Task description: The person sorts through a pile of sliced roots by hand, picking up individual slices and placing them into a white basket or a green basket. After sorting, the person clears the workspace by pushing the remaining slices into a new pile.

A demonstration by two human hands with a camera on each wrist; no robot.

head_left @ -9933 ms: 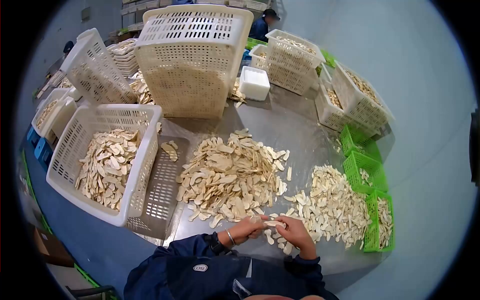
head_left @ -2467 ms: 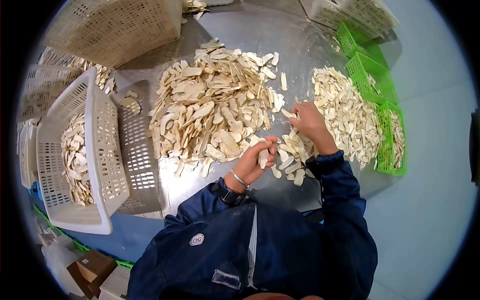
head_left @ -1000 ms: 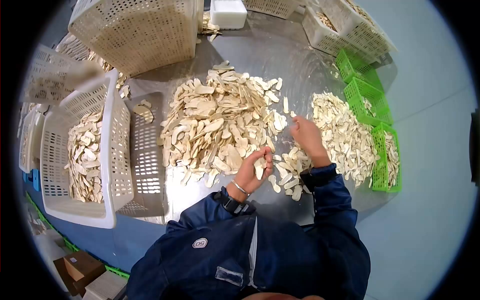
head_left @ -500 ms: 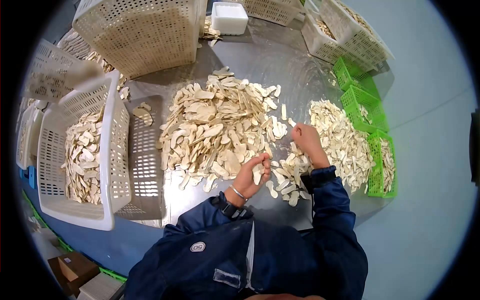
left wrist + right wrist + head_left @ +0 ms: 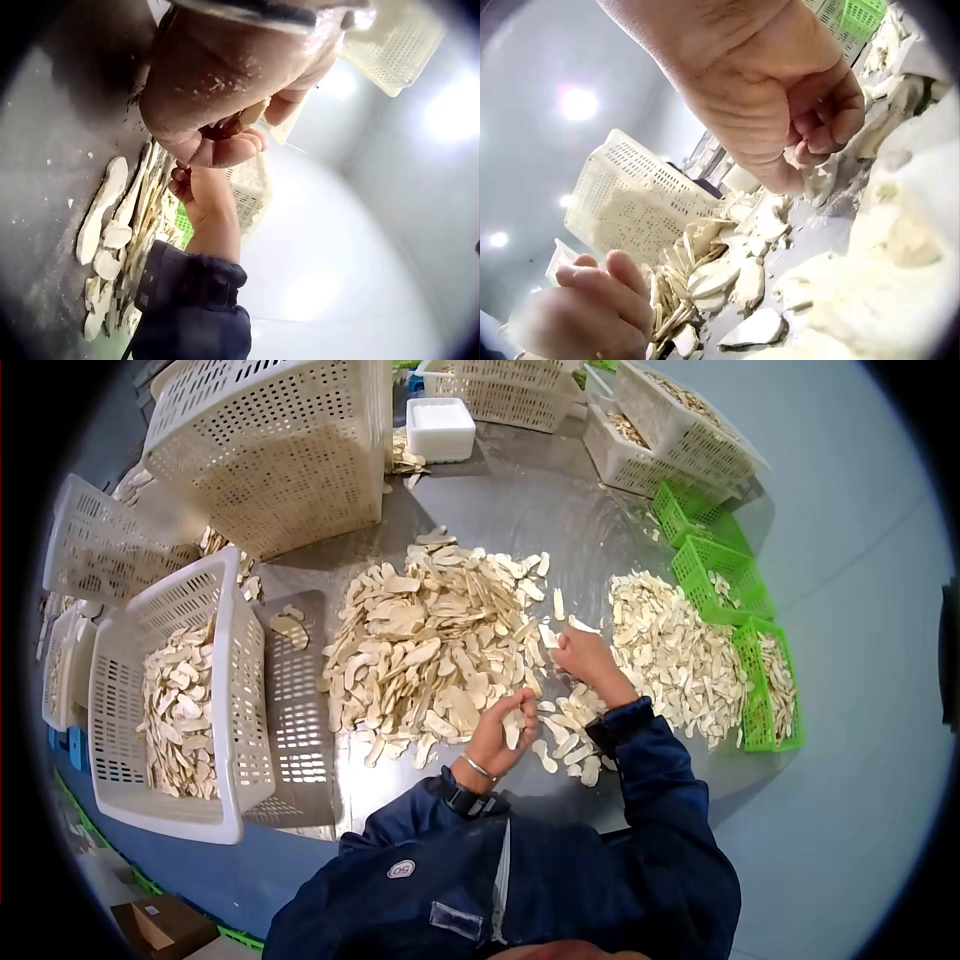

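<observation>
Pale dried slices lie in a large heap [image 5: 410, 635] in the middle of the metal table, with a whiter heap [image 5: 680, 660] to its right. My left hand [image 5: 500, 738], at the front edge of the large heap, has its fingers curled round a slice [image 5: 513, 730]; in the left wrist view, a slice edge [image 5: 253, 112] shows inside the curled left hand [image 5: 225, 82]. Between the two heaps, my right hand [image 5: 592, 662] pinches a pale slice [image 5: 549, 636]. The right wrist view shows the right hand [image 5: 772, 97] with curled fingers, thumb and fingertips low against a slice [image 5: 821, 184].
A white basket [image 5: 255, 710] of slices stands at the left, a tall one [image 5: 290, 480] behind it. Green baskets [image 5: 722, 578] line the right side. At the back are a white tub [image 5: 440, 430] and more white crates [image 5: 690, 430]. A small pile [image 5: 570, 735] lies between the hands.
Over the last second my right hand has moved slightly left and down, towards the large heap's right edge. The left hand still grips its slice. The view has tilted up slightly.
</observation>
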